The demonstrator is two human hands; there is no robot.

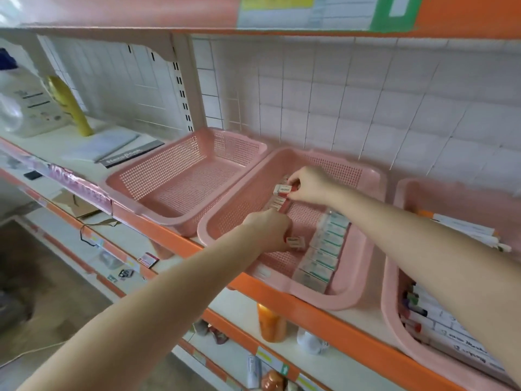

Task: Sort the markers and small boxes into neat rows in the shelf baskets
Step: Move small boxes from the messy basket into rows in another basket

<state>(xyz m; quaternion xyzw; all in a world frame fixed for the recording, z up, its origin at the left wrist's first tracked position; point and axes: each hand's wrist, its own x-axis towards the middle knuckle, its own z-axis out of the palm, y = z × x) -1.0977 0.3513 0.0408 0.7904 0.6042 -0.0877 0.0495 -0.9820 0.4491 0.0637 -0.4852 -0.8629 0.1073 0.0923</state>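
Observation:
Both hands are inside the middle pink basket [324, 301]. My right hand [308, 185] pinches a small red-and-white box [282, 190] at the far end of a short row of red boxes [277, 205]. My left hand [269, 231] is closed near the row's near end, with another red-and-white box [296, 242] at its fingertips; whether it grips that box is unclear. A neat row of green-and-white boxes [324, 251] lines the basket's right side. Markers [413, 311] with coloured caps lie in the right pink basket [390, 311].
An empty pink basket [141, 179] stands to the left. Papers and pens [468, 230] lie at the right basket's far end. A yellow bottle [69, 105] and white jug [24, 103] stand far left. An orange bottle [272, 323] sits on the shelf below.

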